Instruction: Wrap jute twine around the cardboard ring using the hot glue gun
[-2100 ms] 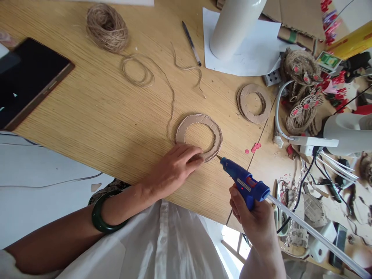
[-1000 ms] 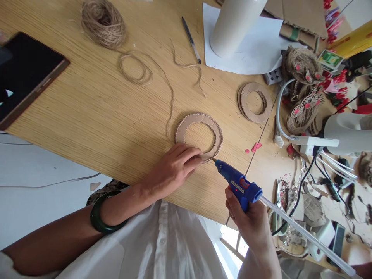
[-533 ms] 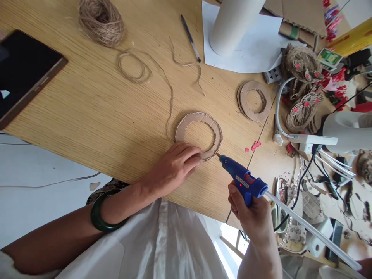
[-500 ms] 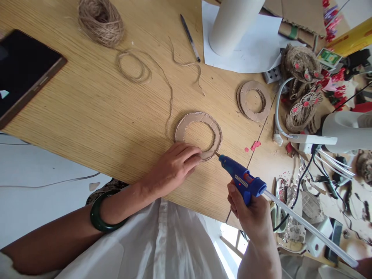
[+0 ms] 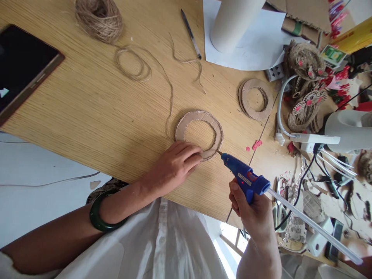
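A cardboard ring point(image 5: 183, 126) with twine along its outer edge lies on the wooden table. My left hand point(image 5: 177, 164) grips its lower left side, fingers closed over the rim. In my right hand point(image 5: 252, 211) is a blue hot glue gun point(image 5: 245, 176), a long clear glue stick point(image 5: 314, 224) sticking out of its back. The nozzle tip meets the ring's lower right edge; whether glue is coming out I cannot make out. A strand of twine point(image 5: 171, 97) runs from near the ring towards loose loops and a ball of twine point(image 5: 100, 21).
Stacked cardboard rings point(image 5: 247, 102) lie to the right, near red paper dots point(image 5: 257, 144). A pen point(image 5: 191, 34), a white cylinder point(image 5: 229, 29) on paper and a dark tablet point(image 5: 26, 66) stand further off. Cables, scissors point(image 5: 279, 213) and a power strip point(image 5: 316, 138) crowd the right side.
The glue gun's tip has shifted very slightly along the ring's lower right edge. My left hand keeps its hold on the ring, and the view has moved a little.
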A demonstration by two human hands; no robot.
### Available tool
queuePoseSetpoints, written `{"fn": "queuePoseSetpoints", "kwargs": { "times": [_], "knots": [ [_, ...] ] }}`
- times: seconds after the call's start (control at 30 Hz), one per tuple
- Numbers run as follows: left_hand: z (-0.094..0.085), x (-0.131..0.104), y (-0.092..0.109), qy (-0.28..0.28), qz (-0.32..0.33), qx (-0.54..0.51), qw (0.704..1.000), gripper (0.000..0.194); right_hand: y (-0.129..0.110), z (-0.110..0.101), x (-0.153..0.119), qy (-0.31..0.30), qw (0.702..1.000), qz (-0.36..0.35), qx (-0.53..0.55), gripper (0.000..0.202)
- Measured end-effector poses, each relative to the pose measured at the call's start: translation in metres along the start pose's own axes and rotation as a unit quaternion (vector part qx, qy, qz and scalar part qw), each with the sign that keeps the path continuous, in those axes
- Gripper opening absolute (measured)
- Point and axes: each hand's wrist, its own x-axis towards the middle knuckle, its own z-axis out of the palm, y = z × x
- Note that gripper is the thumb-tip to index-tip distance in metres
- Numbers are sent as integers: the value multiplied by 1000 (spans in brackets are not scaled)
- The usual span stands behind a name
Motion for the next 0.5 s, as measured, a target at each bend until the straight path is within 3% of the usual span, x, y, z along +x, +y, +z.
{"fn": "queuePoseSetpoints", "kwargs": {
  "times": [0.1, 0.5],
  "knots": [
    [0, 0, 0, 0, 0, -1, 1000, 17, 1, -1, 1, -16, 998, 52, 39, 29],
    [1, -1, -1, -1, 0, 0, 1000, 16, 5, -1, 0, -13, 998, 52, 37, 30]
  ]
}}
